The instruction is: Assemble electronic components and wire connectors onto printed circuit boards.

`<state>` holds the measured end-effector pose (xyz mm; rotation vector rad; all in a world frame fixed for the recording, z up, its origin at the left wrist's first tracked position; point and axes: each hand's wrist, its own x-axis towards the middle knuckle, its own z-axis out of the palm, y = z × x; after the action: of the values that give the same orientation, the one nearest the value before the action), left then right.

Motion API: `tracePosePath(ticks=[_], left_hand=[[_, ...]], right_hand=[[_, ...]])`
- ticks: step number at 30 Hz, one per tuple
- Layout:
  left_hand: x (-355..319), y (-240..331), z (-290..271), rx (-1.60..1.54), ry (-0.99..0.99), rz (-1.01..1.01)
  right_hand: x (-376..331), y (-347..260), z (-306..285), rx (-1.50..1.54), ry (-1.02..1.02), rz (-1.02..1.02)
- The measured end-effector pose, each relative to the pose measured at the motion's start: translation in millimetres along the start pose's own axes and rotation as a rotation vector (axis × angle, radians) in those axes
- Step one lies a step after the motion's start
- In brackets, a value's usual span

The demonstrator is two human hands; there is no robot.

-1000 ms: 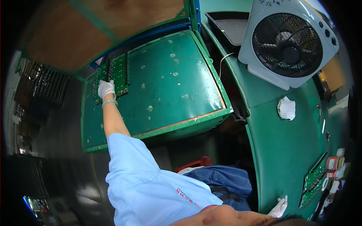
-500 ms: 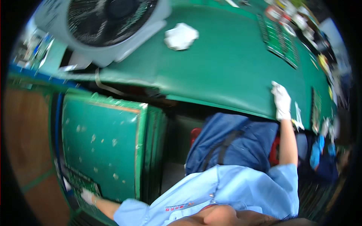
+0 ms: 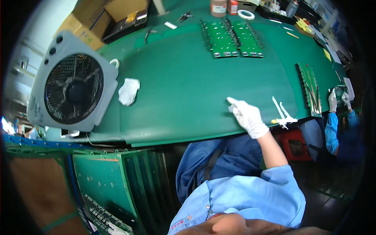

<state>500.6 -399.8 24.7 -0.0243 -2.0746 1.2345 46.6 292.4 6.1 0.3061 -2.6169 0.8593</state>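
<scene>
the left hand (image 3: 116,229) is mostly cut off by the lower edge, at the end of a dark circuit board (image 3: 105,214) over the green cart (image 3: 94,170); i cannot tell how its fingers close. the right hand (image 3: 246,117) is above the green table (image 3: 176,98), index finger out, the others half curled; whether they grip anything is unclear. half a second ago the left wrist showed too; now it is out of sight.
</scene>
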Motion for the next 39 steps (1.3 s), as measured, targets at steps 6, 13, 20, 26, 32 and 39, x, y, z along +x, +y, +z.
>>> tracePosePath(ticks=[6, 13, 20, 26, 32, 39], left_hand=[[271, 84, 0, -1.020, -0.514, -1.100], [564, 304, 23, -0.989, 0.185, -0.098], [839, 522, -178, -2.437, -0.099, -0.043], [936, 648, -289, -1.848, -0.206, -0.149], [939, 748, -334, -1.795, -0.492, -0.273], [941, 815, -320, -1.751, -0.696, -0.251]], right_hand=[[-21, 36, -8, 0.180, 0.159, 0.203], [-21, 34, -49, 1.639, 0.250, 0.787], [-31, 35, -60, 1.786, 0.468, 0.820], [-36, 45, -34, 1.978, 0.553, 0.722], [-44, 49, -33, 2.026, 0.623, 0.724], [-57, 57, -1, 0.606, 0.775, 0.266]])
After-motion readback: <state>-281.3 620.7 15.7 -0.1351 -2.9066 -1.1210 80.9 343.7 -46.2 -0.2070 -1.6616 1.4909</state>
